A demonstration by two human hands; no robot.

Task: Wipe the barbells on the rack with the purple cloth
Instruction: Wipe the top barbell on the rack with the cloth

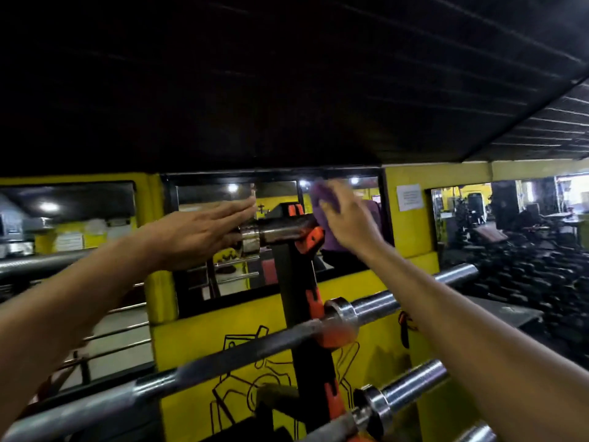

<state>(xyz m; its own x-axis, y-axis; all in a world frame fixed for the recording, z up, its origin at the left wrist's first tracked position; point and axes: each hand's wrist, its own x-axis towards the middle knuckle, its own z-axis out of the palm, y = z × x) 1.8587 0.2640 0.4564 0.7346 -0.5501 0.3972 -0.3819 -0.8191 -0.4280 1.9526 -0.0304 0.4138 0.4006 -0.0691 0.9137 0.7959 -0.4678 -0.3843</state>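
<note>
Rack (294, 275): we see a black upright with orange hooks, set against a yellow wall with mirrors.
Barbells: we count a top barbell (280, 229) at the rack's upper end; a middle barbell (242, 349) and a lower barbell (411, 386) lie on hooks beneath it.
Left hand (197, 232): fingers straight, flat against the top barbell's collar, gripping nothing.
Right hand (347, 218): fingers curled over the purple cloth (320, 199), pressing it near the top barbell's right end.

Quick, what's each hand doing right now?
Left hand: open, fingers straight, by the top barbell.
Right hand: holding the purple cloth at that barbell's end.
</note>
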